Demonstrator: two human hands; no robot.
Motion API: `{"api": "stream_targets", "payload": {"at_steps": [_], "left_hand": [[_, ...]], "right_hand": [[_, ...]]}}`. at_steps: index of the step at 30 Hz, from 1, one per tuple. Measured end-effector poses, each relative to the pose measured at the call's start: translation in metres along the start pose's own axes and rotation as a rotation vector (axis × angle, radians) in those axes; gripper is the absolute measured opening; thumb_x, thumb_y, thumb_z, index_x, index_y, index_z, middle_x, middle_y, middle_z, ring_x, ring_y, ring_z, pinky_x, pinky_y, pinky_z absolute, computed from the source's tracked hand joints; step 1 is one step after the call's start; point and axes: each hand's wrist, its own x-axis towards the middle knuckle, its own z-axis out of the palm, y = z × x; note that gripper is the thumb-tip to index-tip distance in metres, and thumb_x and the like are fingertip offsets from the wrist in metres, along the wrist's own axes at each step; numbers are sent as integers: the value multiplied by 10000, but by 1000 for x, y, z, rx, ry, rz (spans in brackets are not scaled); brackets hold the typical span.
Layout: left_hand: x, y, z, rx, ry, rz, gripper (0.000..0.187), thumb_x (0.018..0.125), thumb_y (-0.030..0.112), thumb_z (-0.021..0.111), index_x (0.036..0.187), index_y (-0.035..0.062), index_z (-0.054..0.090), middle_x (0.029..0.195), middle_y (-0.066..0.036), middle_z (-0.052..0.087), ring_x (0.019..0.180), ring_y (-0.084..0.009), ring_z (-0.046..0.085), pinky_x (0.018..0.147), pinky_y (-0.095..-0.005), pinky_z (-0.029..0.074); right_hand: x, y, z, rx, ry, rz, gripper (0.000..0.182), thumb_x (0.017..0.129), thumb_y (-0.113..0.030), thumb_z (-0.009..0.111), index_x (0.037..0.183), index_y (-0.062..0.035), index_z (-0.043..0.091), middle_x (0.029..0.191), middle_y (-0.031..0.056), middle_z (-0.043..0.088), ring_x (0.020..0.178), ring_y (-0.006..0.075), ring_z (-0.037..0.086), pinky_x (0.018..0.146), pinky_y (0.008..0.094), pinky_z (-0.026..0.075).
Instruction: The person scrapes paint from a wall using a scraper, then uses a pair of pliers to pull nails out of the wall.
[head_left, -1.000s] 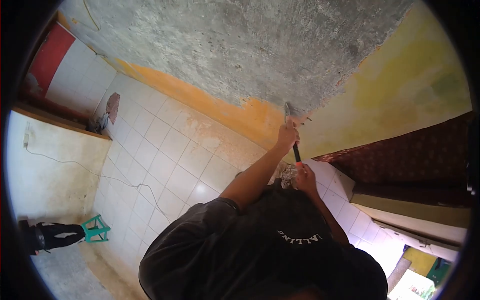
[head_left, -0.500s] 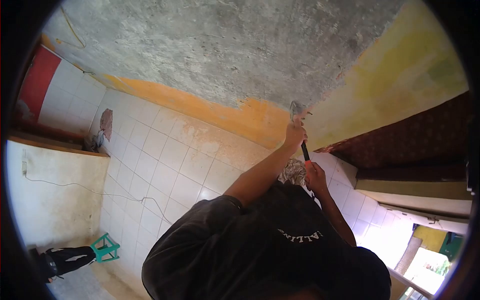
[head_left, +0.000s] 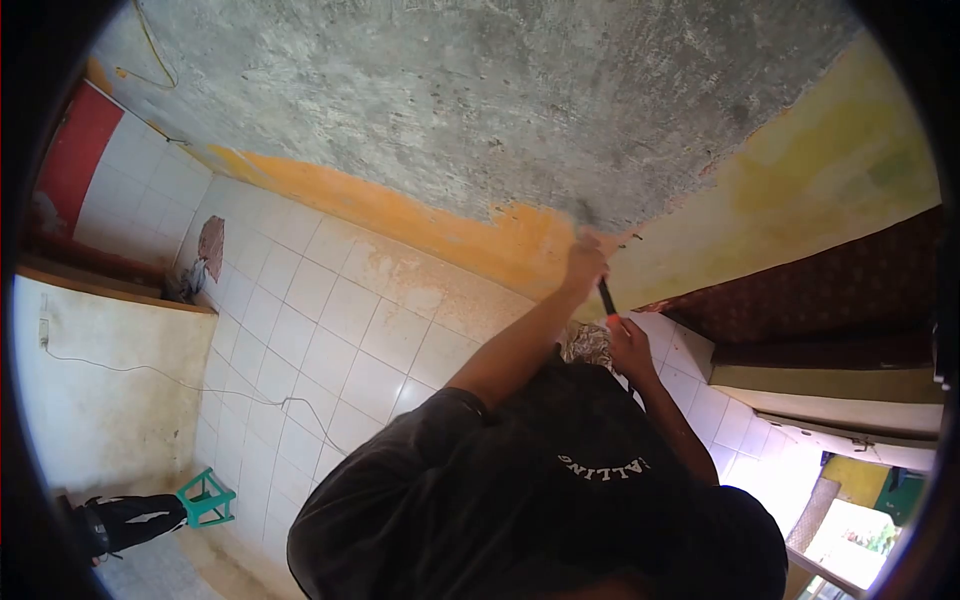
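My left hand [head_left: 586, 264], slightly blurred, is closed around the front of a scraper [head_left: 607, 298] against the wall. Further back, my right hand [head_left: 629, 347] grips the red part of its black-and-red handle. The scraper's blade is blurred and mostly hidden by my left hand now. It meets the wall where bare grey plaster [head_left: 450, 110] borders orange paint [head_left: 400, 208] and yellow-green paint [head_left: 800, 180]. Small dark bits, perhaps nails, stick out of the wall just right of my left hand.
White tiles [head_left: 350, 320] cover the lower wall, with a thin cable [head_left: 240, 392] hanging across it. Crumpled patterned material [head_left: 586, 343] lies behind my hands. A green stool [head_left: 207, 498] with dark cloth [head_left: 130, 522] stands lower left. A dark brown panel [head_left: 810, 290] juts out at right.
Both hands and the scraper have shifted slightly down and left in view. The blade, visible before, is now a blur at the wall. Both hands keep their grip.
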Motion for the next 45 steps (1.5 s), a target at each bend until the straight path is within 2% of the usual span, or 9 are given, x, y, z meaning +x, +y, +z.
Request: {"api": "stream_targets", "payload": {"at_steps": [3, 10, 12, 16, 17, 18, 20, 28, 45], "left_hand": [[-2, 54, -10, 81, 330, 15, 439, 987, 504, 366, 879, 86, 445, 519, -4, 377, 383, -153, 403, 409, -324, 401], [-25, 23, 21, 98, 73, -117, 444, 990, 507, 356, 885, 84, 438, 539, -19, 367, 437, -175, 424, 437, -360, 409], [-13, 13, -1, 85, 21, -42, 456, 989, 515, 361, 893, 74, 429, 544, -19, 371, 433, -165, 414, 437, -355, 408], [-19, 31, 1, 204, 82, -100, 490, 978, 549, 370, 927, 63, 412, 538, -2, 347, 427, -144, 388, 438, -332, 394], [-15, 23, 5, 148, 71, -115, 490, 977, 551, 369, 931, 65, 408, 537, -1, 342, 423, -142, 381, 432, -329, 385], [-16, 15, 5, 92, 61, -132, 489, 975, 553, 368, 935, 67, 405, 536, 1, 336, 420, -140, 375, 425, -327, 377], [-25, 19, 13, 71, 79, -160, 482, 975, 554, 366, 927, 76, 407, 535, 2, 332, 416, -138, 366, 424, -324, 368], [-23, 19, 17, 46, 41, -170, 452, 975, 541, 365, 902, 98, 415, 535, 1, 334, 426, -136, 372, 426, -329, 366], [-8, 36, -9, 55, 234, -160, 402, 995, 477, 342, 962, 84, 425, 563, -25, 380, 432, -164, 404, 435, -358, 386]], "right_hand": [[17, -34, 34, 81, -19, 18, 349, 970, -373, 539, 968, -32, 611, 573, -27, 427, 456, 64, 414, 415, 250, 317], [-18, -9, 9, 178, 29, 280, 346, 964, -356, 553, 1032, -22, 614, 615, -13, 498, 517, 84, 465, 488, 256, 382], [-2, 16, 24, -66, 33, -114, 352, 960, -349, 553, 1069, -17, 597, 630, -11, 509, 538, 107, 494, 507, 268, 407], [-9, 5, 40, -177, 84, -15, 366, 953, -354, 551, 1071, -10, 593, 643, 12, 527, 577, 119, 529, 530, 283, 429], [-1, 41, 40, -192, 226, -471, 351, 965, -347, 530, 1011, -9, 612, 628, 26, 526, 551, 110, 516, 511, 289, 417], [-12, 29, 36, -189, 231, -459, 351, 965, -347, 530, 1011, -9, 612, 628, 26, 526, 551, 110, 516, 511, 289, 417], [-28, -28, 17, 75, 72, 267, 332, 969, -334, 524, 995, -15, 613, 620, 33, 523, 529, 104, 503, 495, 298, 409], [-35, -15, 35, -85, 259, 15, 338, 970, -369, 512, 937, -51, 619, 545, -7, 466, 437, 91, 432, 407, 273, 338], [-9, -32, 45, 1, 131, 140, 374, 967, -423, 513, 921, -67, 620, 552, -19, 436, 439, 70, 413, 377, 258, 295]]}}
